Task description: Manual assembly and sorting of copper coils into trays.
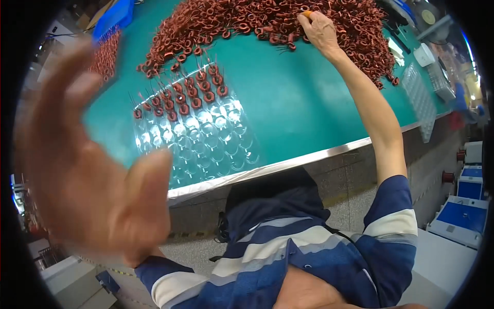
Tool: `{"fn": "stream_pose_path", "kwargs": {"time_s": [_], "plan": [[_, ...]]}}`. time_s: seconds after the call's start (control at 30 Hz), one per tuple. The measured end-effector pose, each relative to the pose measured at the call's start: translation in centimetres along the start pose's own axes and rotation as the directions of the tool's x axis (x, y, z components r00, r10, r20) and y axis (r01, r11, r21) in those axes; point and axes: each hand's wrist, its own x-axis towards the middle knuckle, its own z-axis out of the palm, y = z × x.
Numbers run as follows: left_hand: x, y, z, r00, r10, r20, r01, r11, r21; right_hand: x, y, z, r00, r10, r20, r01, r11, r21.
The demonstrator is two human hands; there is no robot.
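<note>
Right hand (320, 32) is placed at the far side of the bench, over the big pile of red coils (242, 20). Fingers are bent down and bunched at the pile; a small orange piece (307, 14) is seen at the fingertips. Whether it is worn or pinched cannot be told, nor whether a coil is gripped or how wide the finger gap is.

Left hand (98, 175) is held up close to the camera, motion-blurred. Fingers are curved, thumb set well apart from them, gap wide; nothing is seen held in it.

Coils are spread to both sides of the right-hand grip and beyond it. Clear tray (216, 154) is laid left of that grip and nearer the body, to the right of the left hand in view. Its far-side cups are filled with seated coils (196, 103), wire leads pointed mostly away from the body; near-side cups are left bare.

Green bench top (288, 98) is exposed between the right-hand grip and the body. Second clear tray (419, 98) is set right of that grip, near the bench edge, with a white container (424, 54) just beside. Blue bin (116, 19) is located well left of it, beyond the left hand, with more copper-red parts (105, 54) just in front.
</note>
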Motion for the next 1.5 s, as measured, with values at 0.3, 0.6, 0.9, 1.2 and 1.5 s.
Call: {"fn": "stream_pose_path", "kwargs": {"time_s": [0.3,0.6,0.9,1.2,1.5], "plan": [[-11.1,4.4,12.8,0.665,-0.711,0.229,0.691,0.469,-0.550,-3.3,-8.7,-9.8,0.963,0.241,0.119,-0.268,0.812,0.518],[-8.6,4.5,21.3,0.714,-0.683,0.154,0.630,0.530,-0.567,-8.4,-16.7,-15.9,0.709,0.152,0.688,-0.699,0.021,0.715],[-11.1,5.2,19.7,0.672,-0.623,0.401,0.713,0.399,-0.576,-10.7,-17.7,-17.1,0.879,0.071,0.472,-0.461,0.381,0.802],[-11.1,6.1,19.7,0.549,-0.703,0.452,0.575,-0.075,-0.815,-10.9,-18.9,-17.0,0.908,0.180,0.379,-0.419,0.384,0.823],[-10.9,7.0,19.1,0.486,-0.760,0.432,0.451,-0.205,-0.869,-12.3,-21.3,-17.5,0.963,0.259,0.073,-0.198,0.496,0.845]]}}
